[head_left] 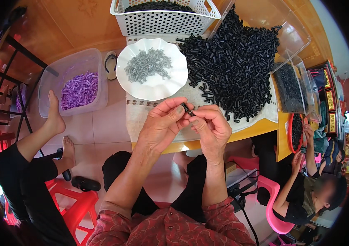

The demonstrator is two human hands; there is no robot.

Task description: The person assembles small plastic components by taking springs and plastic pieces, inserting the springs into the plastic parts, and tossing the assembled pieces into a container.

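Observation:
My left hand (pixel 162 125) and my right hand (pixel 213 133) meet over the near edge of the table, fingertips pinched from both sides on a small black ribbed cylinder (pixel 187 109). Just beyond my left hand stands a white scalloped plate (pixel 127 88), with small transparent pieces (pixel 148 64) heaped on it. To the right of the plate spreads a large pile of small black cylinders (pixel 232 61), some of them loose along its near edge. My fingers partly cover the held piece.
A white perforated basket (pixel 164 25) of black pieces stands at the back. Purple pieces (pixel 80 90) fill part of a translucent tub (pixel 100 78) at the left. Co-workers sit on both sides; the right one's hands (pixel 301 158) are by a red tray (pixel 291 135). A red stool (pixel 76 209) stands left.

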